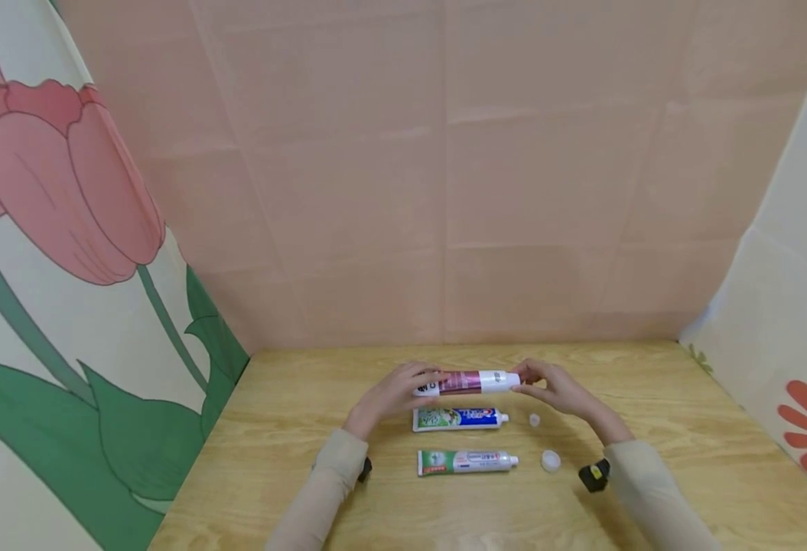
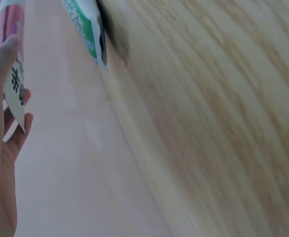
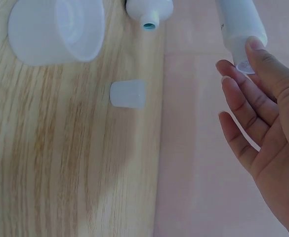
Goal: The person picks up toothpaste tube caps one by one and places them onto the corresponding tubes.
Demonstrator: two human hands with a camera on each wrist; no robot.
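Observation:
A pink-and-white toothpaste tube (image 1: pixel 460 383) is held level above the table by both hands. My left hand (image 1: pixel 398 390) grips its flat end, thumb on one face and fingers behind, as the left wrist view shows. At the other end my right hand (image 1: pixel 560 392) pinches the white cap (image 3: pixel 242 57) between thumb and index finger, the other fingers loosely bent. Nearer me lie a blue-and-green toothpaste tube (image 1: pixel 457 418) and a green-and-white one (image 1: pixel 467 462), both with bare nozzles pointing right.
Right of the two lying tubes, a small white cap (image 1: pixel 535 419) and a larger white cap (image 1: pixel 551 461) stand on the wooden table (image 1: pixel 293 459). A pink cloth backdrop (image 1: pixel 444 191) rises behind the table's far edge. Flower-printed sheets hang at both sides.

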